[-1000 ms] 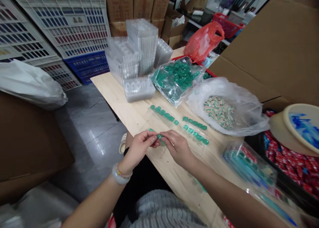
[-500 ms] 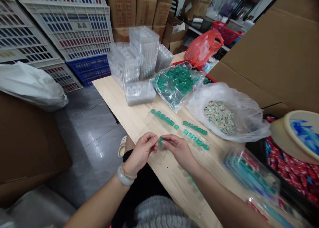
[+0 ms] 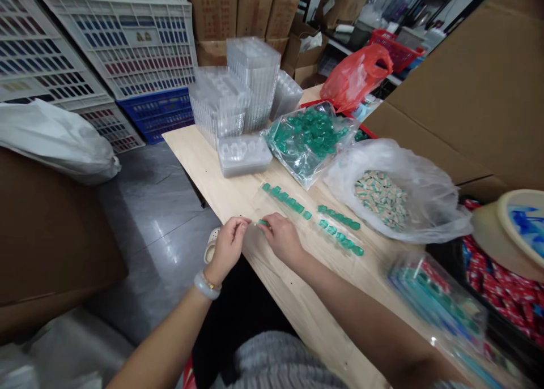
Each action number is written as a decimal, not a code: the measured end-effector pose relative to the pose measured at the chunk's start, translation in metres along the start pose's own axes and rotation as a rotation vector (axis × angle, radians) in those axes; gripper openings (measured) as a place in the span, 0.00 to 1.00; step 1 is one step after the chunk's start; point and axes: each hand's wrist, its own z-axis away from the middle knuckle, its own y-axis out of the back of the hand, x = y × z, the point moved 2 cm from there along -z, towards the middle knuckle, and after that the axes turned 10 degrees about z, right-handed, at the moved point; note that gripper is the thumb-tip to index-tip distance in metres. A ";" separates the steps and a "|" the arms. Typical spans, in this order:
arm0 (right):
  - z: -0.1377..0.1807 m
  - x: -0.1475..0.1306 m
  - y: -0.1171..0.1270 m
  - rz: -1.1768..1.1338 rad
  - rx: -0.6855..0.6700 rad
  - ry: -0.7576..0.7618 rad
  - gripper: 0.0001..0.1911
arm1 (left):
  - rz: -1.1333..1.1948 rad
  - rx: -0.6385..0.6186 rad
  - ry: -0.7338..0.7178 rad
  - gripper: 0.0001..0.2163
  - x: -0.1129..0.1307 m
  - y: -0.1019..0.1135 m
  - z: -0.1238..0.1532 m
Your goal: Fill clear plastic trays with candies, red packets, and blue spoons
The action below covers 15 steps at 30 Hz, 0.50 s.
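Note:
My left hand (image 3: 228, 243) and my right hand (image 3: 283, 239) meet near the front left edge of a light wooden table (image 3: 297, 298). Both are pinched on a clear plastic strip (image 3: 255, 236) that holds a small green piece (image 3: 263, 223) at my right fingertips. Just beyond, two more clear strips lie flat: one row of green pieces (image 3: 285, 197) and a double row (image 3: 340, 227). A clear bag of loose green pieces (image 3: 309, 135) sits behind them.
Stacks of clear plastic trays (image 3: 238, 94) stand at the table's far end. A white bag of small wrapped items (image 3: 382, 192) lies right, cardboard (image 3: 467, 94) beyond it. A red bag (image 3: 355, 75), crates (image 3: 106, 43) and grey floor (image 3: 157, 208) surround the table.
Both hands have moved forward and left along the table edge, lowering the strip toward the tabletop. The view shifted slightly.

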 end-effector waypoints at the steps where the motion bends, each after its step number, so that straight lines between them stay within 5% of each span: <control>1: -0.003 -0.004 -0.003 0.060 0.003 0.002 0.10 | -0.014 0.004 -0.005 0.10 -0.003 -0.001 0.001; 7: -0.011 -0.014 -0.013 0.301 -0.032 0.025 0.16 | -0.035 -0.014 -0.005 0.10 -0.001 0.000 0.002; 11: -0.012 -0.015 -0.015 0.328 -0.045 -0.012 0.16 | 0.001 0.083 -0.012 0.08 0.009 0.007 -0.001; 15: -0.016 -0.020 -0.012 0.265 -0.024 -0.077 0.17 | -0.081 0.038 -0.163 0.05 0.038 0.004 -0.032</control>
